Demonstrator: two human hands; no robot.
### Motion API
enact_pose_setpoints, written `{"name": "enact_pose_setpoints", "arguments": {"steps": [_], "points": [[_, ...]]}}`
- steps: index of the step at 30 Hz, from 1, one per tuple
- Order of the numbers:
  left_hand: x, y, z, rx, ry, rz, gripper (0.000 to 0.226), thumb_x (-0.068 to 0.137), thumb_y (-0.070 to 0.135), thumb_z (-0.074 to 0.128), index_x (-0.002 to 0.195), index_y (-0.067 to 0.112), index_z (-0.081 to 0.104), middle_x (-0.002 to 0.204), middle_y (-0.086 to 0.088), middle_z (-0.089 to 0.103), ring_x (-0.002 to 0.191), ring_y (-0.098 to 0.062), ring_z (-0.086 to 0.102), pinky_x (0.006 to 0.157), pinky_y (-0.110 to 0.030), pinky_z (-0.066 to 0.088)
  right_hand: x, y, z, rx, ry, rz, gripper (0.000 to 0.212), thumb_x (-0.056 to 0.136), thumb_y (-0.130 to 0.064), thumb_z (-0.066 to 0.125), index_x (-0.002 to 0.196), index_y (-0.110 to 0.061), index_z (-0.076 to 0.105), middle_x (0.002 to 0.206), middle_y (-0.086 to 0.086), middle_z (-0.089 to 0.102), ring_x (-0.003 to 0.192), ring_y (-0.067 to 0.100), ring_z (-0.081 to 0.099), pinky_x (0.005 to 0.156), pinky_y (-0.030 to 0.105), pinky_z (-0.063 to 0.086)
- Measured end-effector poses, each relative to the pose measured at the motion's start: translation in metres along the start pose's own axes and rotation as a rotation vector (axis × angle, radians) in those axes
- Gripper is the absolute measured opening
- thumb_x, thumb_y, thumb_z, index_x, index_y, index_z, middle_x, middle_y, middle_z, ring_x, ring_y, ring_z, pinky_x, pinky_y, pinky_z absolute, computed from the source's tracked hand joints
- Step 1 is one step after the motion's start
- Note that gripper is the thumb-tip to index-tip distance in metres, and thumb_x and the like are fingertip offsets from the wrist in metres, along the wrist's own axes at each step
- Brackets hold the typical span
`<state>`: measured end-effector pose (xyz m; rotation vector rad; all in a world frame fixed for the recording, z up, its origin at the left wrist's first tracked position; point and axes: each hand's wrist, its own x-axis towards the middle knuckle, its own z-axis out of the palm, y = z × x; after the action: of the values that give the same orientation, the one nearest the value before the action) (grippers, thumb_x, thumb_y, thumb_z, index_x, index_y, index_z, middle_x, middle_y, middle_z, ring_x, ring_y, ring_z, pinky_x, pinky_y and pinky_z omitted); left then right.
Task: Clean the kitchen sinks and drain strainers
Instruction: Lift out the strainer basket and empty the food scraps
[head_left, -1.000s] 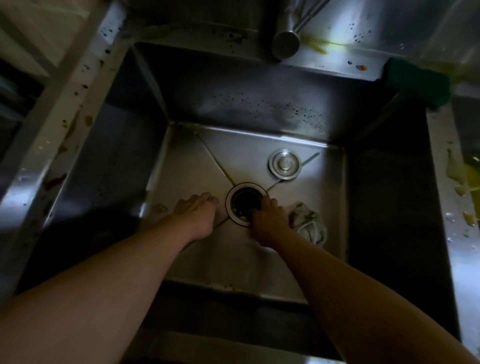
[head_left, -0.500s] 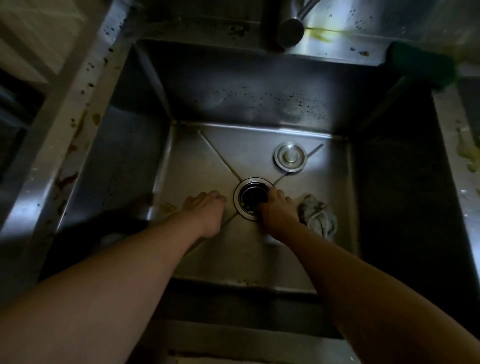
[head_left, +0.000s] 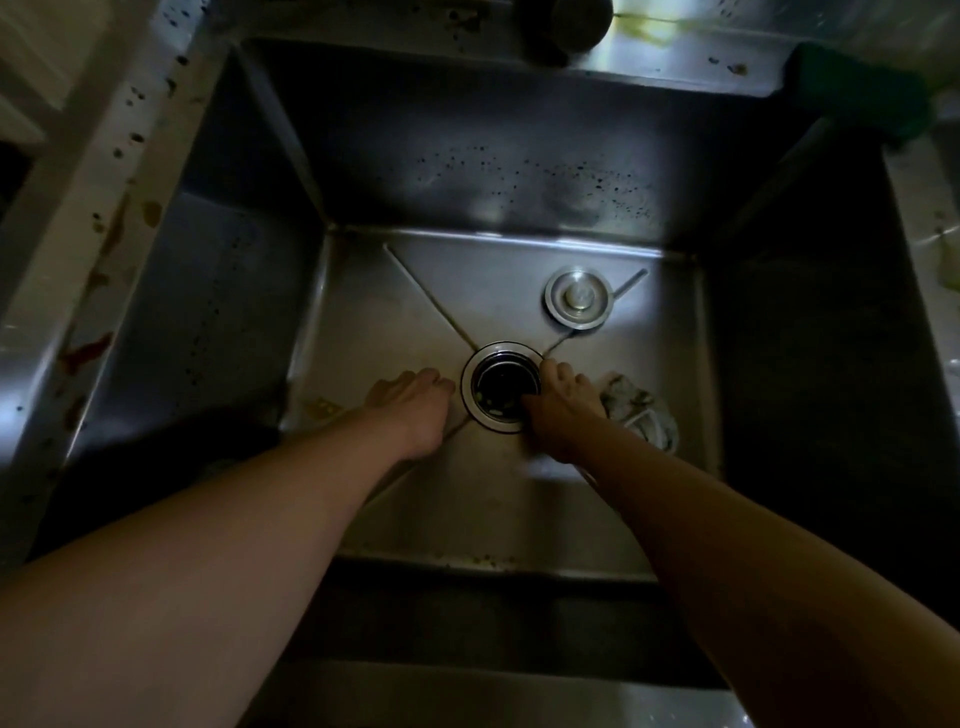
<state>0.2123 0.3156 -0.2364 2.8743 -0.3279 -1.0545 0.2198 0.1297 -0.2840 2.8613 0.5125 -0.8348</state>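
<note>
Both hands are lowered onto the floor of the steel sink (head_left: 249, 291), flanking the drain opening (head_left: 503, 385). At its right rim the right hand (head_left: 558, 415) is set, nearer than the other, fingers curled at the edge; what is gripped cannot be told. Just left, the left hand (head_left: 415, 402) is rested flat, empty. Beyond the drain, the drain stopper (head_left: 577, 296) lies loose.

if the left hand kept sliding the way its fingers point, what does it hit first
Probably the shiny metal rim of the round drain opening. The left hand lies on the steel sink floor, fingertips pointing at that rim with little bare floor between, though the exact gap is hard to judge.
</note>
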Motion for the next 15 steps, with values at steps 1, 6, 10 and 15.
{"name": "enact_pose_setpoints", "arguments": {"steps": [1,6,10,15], "points": [[0.0,0.0,0.0,0.002,0.001,-0.001,0.045,0.087,0.014,0.05,0.132,0.017,0.043,0.136,-0.006,0.039,0.127,-0.027,0.041,0.1,-0.038,0.037,0.0,0.0,0.002,0.05,0.0,0.007,0.037,0.099,-0.033,0.041,0.131,-0.021,0.054,0.142,0.016,0.029,0.125,0.032,0.033,0.101,0.04,0.032],[0.006,0.002,-0.002,0.01,0.0,-0.008,0.046,0.085,0.017,0.055,0.13,0.017,0.045,0.134,-0.006,0.041,0.125,-0.026,0.042,0.098,-0.037,0.039,0.0,0.002,0.008,0.357,0.04,0.091,0.039,0.098,-0.035,0.042,0.131,-0.017,0.053,0.135,0.014,0.039,0.118,0.032,0.04,0.096,0.038,0.033],[0.013,0.003,-0.004,-0.045,0.011,-0.03,0.042,0.085,0.02,0.055,0.127,0.018,0.046,0.133,-0.007,0.043,0.124,-0.028,0.043,0.097,-0.038,0.04,-0.001,0.006,0.008,0.512,0.103,0.121,0.035,0.093,-0.029,0.053,0.12,-0.007,0.06,0.122,0.019,0.051,0.107,0.037,0.048,0.085,0.037,0.036],[0.023,0.011,-0.01,-0.163,0.06,-0.033,0.035,0.089,0.026,0.047,0.122,0.016,0.049,0.128,-0.011,0.048,0.121,-0.032,0.046,0.091,-0.035,0.041,0.004,0.009,0.013,0.769,0.095,0.253,0.018,0.089,-0.03,0.057,0.099,-0.019,0.047,0.094,0.013,0.059,0.078,0.026,0.052,0.06,0.027,0.03]]}}
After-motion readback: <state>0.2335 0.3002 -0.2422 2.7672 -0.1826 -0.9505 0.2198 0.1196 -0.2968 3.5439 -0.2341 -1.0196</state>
